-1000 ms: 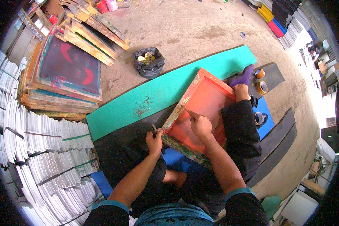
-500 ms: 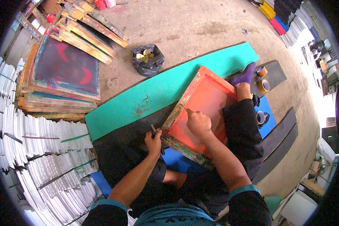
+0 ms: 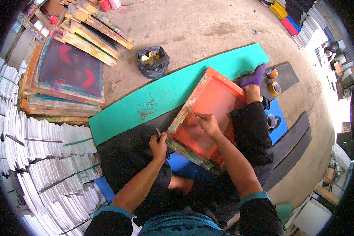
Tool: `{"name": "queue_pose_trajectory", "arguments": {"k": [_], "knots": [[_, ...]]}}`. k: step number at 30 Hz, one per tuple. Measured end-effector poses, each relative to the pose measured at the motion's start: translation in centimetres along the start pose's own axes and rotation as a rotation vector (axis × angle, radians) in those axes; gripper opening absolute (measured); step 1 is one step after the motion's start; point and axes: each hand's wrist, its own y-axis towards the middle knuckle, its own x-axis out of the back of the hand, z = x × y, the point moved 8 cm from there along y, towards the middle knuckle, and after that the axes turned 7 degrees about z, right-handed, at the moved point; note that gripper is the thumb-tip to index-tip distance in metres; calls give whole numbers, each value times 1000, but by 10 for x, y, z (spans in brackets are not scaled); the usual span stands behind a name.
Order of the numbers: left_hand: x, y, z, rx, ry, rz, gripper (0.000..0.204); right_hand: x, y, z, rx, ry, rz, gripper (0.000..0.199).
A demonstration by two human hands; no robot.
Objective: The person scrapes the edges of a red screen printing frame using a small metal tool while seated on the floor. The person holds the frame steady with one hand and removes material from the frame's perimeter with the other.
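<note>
A wooden screen-printing frame (image 3: 185, 114) with red-orange mesh leans tilted across my lap, its rails stained with paint. My left hand (image 3: 158, 148) is closed around a slim dark tool (image 3: 158, 133) beside the frame's near left corner. The tool's kind is not clear; its end juts above my fist. Over the mesh, close to the left rail, my right hand (image 3: 208, 125) is closed, thumb and index finger pinched together toward the rail. Whatever sits in that pinch is too small to name. My outstretched leg, with a purple sock (image 3: 254, 76), lies along the frame's right side.
A green mat (image 3: 177, 88) with dark shavings (image 3: 146, 108) lies beyond the frame. Behind it stands a black bag (image 3: 153, 63) of scraps. Stacked screens (image 3: 67, 70) and bundled white sheets (image 3: 59, 141) line the left. Tape rolls (image 3: 275, 88) sit to the right.
My right hand has shifted slightly up and left over the mesh, and its pinching fingers now show more. My left hand and the frame have moved only a little.
</note>
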Motion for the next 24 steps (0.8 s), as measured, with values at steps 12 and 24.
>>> {"name": "queue_pose_trajectory", "arguments": {"k": [12, 24], "knots": [[-3, -9, -13, 119, -55, 42, 25, -5, 18, -48, 9, -741, -102, 36], [2, -8, -10, 90, 37, -15, 29, 5, 29, -52, 167, -228, -93, 33]]}}
